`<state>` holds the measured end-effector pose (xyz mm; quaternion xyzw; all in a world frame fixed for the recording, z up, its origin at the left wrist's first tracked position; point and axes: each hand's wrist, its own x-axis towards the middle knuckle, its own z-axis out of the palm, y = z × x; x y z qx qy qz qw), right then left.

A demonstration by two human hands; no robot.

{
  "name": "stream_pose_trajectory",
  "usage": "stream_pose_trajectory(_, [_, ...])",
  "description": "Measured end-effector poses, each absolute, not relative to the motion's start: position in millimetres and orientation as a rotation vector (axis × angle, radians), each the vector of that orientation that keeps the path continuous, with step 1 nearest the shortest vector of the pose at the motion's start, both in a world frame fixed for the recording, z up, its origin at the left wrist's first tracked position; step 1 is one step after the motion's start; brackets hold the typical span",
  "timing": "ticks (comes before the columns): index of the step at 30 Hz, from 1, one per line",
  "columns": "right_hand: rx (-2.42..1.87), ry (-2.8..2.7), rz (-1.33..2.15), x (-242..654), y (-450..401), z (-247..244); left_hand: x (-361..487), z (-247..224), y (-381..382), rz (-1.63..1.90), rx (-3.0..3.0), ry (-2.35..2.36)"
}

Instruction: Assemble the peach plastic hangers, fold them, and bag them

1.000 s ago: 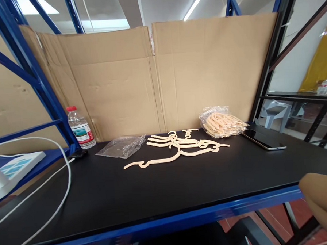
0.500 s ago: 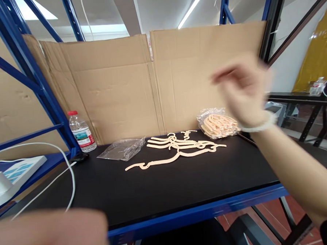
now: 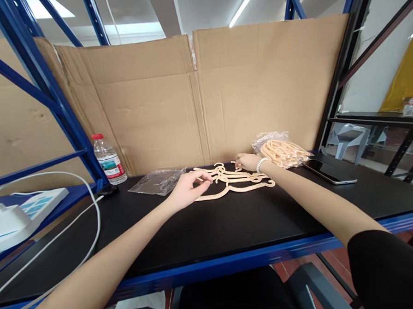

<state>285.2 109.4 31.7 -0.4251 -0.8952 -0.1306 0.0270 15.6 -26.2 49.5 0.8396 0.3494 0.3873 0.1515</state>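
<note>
Several peach plastic clothes hangers (image 3: 249, 188) lie overlapping at the back of the black table, hooks toward the cardboard. Over their left ends hovers my left hand (image 3: 190, 188), thumb and fingers apart and nothing held. My right hand (image 3: 250, 162) reaches behind the hangers, its bent fingers closed at a small curly peach plastic piece (image 3: 238, 169), mostly covered by the hand. To the right of that hand sits a clear bag of more peach hangers (image 3: 284, 153).
A flat clear plastic bag (image 3: 156, 182) and a red-capped water bottle (image 3: 109, 160) stand left. A phone (image 3: 329, 171) lies on the right of the table (image 3: 227, 234). A white cable (image 3: 98, 215) crosses the left side; cardboard (image 3: 149, 116) walls the back.
Both hands have come from raised, blurred positions down to the hangers. My right hand has moved left and down to the small piece; the left went forward. The phone has come into full view.
</note>
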Motion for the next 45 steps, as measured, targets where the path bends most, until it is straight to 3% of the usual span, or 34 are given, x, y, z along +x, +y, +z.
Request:
stream_pose_trajectory(11, [-1.379, -2.714, -0.639, 291, 99, 30, 14, 54, -29, 1.253, 1.789, 1.033])
stream_pose_trajectory(19, [-1.528, -2.386, -0.672, 306, 69, 73, 23, 48, -38, 1.159, 1.626, 1.060])
stream_pose_trajectory(23, [-1.349, -2.165, -0.304, 301, 44, 80, 29, 45, -45, 1.086, 1.588, 1.059])
stream_pose_trajectory(29, [-0.892, -1.855, 1.027, 258, -1, 50, 42, 38, -57, 0.930, 1.412, 1.060])
stream_pose_trajectory(33, [-0.751, -1.899, 1.280, 229, -20, 35, 44, 32, -56, 0.995, 1.552, 1.007])
stream_pose_trajectory(39, [-0.659, -2.096, 0.934, 240, 0, 37, 28, 41, -40, 1.167, 1.587, 0.986])
stream_pose_trajectory(45, [-1.066, -2.577, -0.128, 272, 40, 23, 9, 54, -26, 1.343, 1.445, 0.960])
